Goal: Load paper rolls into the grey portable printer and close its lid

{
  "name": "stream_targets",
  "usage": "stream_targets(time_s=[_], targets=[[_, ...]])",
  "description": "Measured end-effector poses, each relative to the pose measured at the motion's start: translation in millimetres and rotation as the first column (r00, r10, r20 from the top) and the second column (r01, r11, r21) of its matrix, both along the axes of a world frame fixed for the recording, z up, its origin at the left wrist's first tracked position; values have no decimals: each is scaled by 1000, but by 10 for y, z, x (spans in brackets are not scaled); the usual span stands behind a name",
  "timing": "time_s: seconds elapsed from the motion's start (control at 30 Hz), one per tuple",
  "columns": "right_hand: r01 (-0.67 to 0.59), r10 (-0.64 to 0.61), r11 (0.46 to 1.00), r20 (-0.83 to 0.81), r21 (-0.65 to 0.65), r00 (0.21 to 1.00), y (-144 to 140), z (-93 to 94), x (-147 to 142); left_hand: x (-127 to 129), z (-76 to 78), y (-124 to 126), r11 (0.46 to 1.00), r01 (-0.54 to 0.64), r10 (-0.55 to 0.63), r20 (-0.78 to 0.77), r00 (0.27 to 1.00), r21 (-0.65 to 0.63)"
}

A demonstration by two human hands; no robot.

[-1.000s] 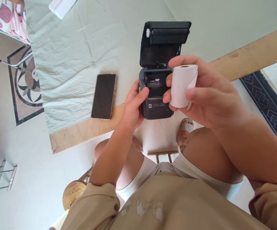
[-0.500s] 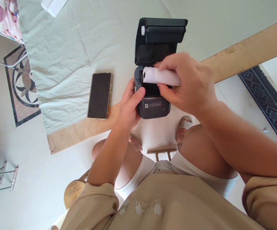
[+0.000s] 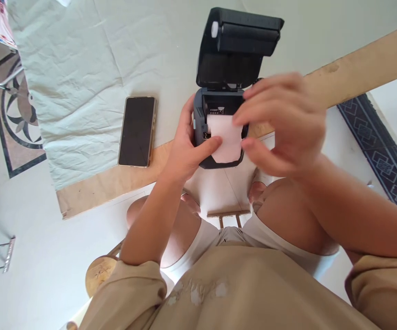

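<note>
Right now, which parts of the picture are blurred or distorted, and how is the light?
Head view: the right hand is smeared by motion blur; the left hand, the printer and the phone are sharp. The table's wooden edge bows from wide-angle distortion. Light is soft and even, without glare.

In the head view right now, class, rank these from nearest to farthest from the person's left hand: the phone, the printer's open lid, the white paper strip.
1. White paper strip: under the left hand thumb, over the printer's front.
2. Printer's open lid: raised, beyond the hand.
3. Phone: flat on the cloth, to the hand's left.
</note>
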State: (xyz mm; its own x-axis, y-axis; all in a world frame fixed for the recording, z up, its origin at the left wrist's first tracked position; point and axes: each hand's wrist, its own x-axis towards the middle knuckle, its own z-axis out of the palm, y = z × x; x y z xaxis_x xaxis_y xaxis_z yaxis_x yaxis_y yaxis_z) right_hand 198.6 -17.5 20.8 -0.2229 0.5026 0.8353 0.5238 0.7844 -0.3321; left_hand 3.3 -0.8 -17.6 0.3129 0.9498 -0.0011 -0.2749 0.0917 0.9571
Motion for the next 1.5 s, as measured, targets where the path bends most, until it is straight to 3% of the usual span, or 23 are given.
stream_targets(time_s=[0.17, 0.4, 0.57, 0.73, 0.87, 1.03, 1.17, 1.37, 1.5], targets=[[185, -188, 967, 0, -176, 982, 60, 133, 112, -27, 29, 3, 999, 53, -53, -31, 998, 7], [51, -87, 965, -131, -259, 988, 145, 66, 161, -44, 5, 17, 1000, 18, -18, -15, 1000, 24], [47, -33, 986, 90, -158, 995, 100, 11, 134, -51, -60, 87, 994, 95, -96, 20, 995, 54], [100, -5, 936, 273, -336, 962, 40, -7, 130, -78, -45, 85, 984, 176, -180, 126, 976, 37], [102, 9, 918, 278, -383, 961, -3, 41, 139, -72, -7, 38, 992, 126, -124, 80, 989, -29], [298, -141, 857, 363, -421, 921, -45, 140, 135, -39, -9, 26, 999, 43, -43, 5, 999, 32], [347, -175, 846, 403, -406, 898, -44, 98, 137, -16, -1, 40, 999, 35, -37, 62, 997, 31], [363, -195, 839, 399, -405, 896, -25, -5, 136, -12, 66, 78, 989, 82, -61, 171, 983, -120], [340, -199, 854, 356, -393, 913, -42, -3, 99, 16, 80, 61, 973, -3, 40, 159, 986, -231]])
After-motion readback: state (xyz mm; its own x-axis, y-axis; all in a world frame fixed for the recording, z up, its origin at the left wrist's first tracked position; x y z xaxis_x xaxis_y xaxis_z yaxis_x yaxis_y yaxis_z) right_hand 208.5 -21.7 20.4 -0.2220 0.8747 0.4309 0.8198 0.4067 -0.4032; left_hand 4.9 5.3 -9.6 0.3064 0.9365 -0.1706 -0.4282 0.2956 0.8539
